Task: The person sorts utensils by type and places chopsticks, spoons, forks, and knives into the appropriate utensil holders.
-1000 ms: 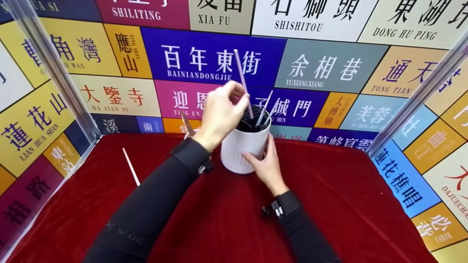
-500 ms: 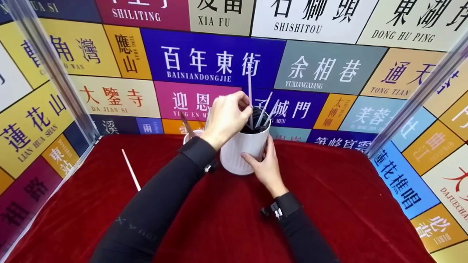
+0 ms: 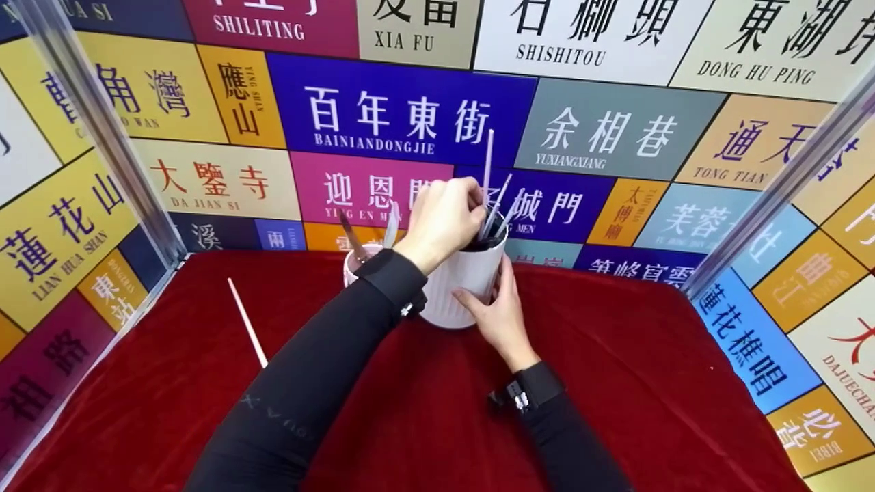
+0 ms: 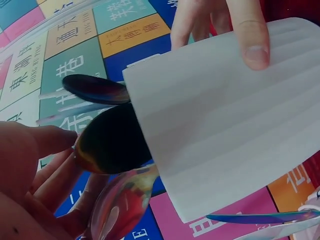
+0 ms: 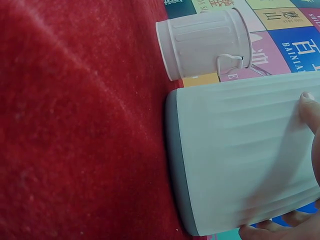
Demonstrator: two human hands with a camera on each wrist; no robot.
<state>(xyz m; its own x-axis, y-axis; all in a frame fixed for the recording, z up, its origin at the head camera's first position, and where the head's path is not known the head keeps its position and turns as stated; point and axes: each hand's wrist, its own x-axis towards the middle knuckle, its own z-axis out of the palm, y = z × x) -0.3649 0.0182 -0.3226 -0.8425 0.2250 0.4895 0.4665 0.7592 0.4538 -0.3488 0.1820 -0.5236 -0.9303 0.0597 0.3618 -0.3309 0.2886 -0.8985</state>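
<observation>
My right hand [image 3: 504,314] steadies a white ribbed holder [image 3: 448,290] from its near right side, thumb across the front. Over the mouth of the holder my left hand [image 3: 448,215] has its fingertips right beside a tall pale stick [image 3: 488,160], which stands inside, leaning slightly right. Another, shorter pale stick [image 3: 506,191] leans beside it. In the left wrist view the thumb and fingers curve round the edge of a dark spoon [image 4: 112,140]; whether they grip anything I cannot tell. A black spoon [image 4: 95,90] and a translucent reddish spoon [image 4: 125,202] poke out alongside.
A small pinkish-white bucket [image 5: 207,45] with a wire clasp stands left of the holder, with a brown utensil [image 3: 350,234] and a silvery one [image 3: 392,225] upright in it. One pale stick [image 3: 247,321] lies on the red cloth [image 3: 437,417]. Sign-covered walls rise behind.
The tall stick, pinched high over the holder a second ago, has gone lower into it and tipped right. My left hand has shifted right and slightly down; the right hand stays put.
</observation>
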